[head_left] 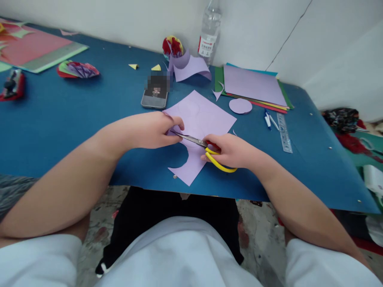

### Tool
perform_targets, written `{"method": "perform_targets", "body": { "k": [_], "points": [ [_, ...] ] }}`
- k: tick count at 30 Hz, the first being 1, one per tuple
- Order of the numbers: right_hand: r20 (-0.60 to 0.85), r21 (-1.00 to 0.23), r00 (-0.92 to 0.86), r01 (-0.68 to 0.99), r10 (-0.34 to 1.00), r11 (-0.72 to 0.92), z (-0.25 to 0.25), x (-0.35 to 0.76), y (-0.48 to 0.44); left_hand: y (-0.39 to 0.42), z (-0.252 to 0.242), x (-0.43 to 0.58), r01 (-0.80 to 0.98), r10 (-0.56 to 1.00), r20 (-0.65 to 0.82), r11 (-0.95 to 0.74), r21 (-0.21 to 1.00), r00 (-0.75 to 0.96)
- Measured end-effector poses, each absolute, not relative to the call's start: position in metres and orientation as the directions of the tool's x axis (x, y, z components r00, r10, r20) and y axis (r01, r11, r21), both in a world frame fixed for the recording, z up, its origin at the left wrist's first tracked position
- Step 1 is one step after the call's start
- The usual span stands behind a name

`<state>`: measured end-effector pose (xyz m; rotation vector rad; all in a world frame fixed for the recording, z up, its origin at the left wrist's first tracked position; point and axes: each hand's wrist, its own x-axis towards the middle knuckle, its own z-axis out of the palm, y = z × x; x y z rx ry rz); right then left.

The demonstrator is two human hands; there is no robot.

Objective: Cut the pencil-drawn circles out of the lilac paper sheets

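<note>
Where the blue table (60, 119) runs out to its far left corner, a red and green card board (36, 48) lies well left of the lilac sheet (200, 119), with a dark red-edged object (12, 84) just below it at the edge of view. Folded paper fan (78, 69): far left of the sheet, flat. Two yellow paper triangles (156, 67): behind the sheet, to the left. Phone (155, 95): just beyond the sheet's left corner. Left hand (155, 129): fingers curled shut, pinching the sheet's left edge. Lilac sheet: flat near the table's front edge, a curved cut-out in its lower side. Scissors (206, 149): yellow handles, blades lying over the sheet and pointing left. Right hand (231, 153): at the sheet's right corner, fingers closed through the handles. Lilac paper disc (240, 106): right of the sheet, apart. Water bottle (210, 34): upright behind the sheet, by the wall. Stack of coloured paper (253, 85): behind and right. Pens (270, 119), clear ruler (284, 132): further right.
</note>
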<state>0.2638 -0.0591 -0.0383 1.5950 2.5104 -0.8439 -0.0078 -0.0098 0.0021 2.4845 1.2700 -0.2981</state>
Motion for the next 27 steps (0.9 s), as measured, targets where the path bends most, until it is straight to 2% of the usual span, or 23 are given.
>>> {"method": "perform_targets", "body": {
  "k": [6, 12, 27],
  "points": [
    [-0.336, -0.409, -0.465, 0.855, 0.819, 0.318, -0.037, 0.263, -0.059, -0.011, 0.004, -0.005, 0.832, 0.732, -0.414, -0.535, 0.143, 0.542],
    [-0.341, -0.410, -0.464, 0.856, 0.818, 0.314, -0.036, 0.264, -0.059, -0.014, 0.003, -0.010, 0.819, 0.703, -0.440, -0.552, 0.157, 0.559],
    [-0.353, -0.400, -0.453, 0.864, 0.819, 0.305, -0.033, 0.264, -0.060, -0.018, 0.002, -0.015, 0.797, 0.695, -0.402, -0.571, 0.197, 0.597]
  ]
}}
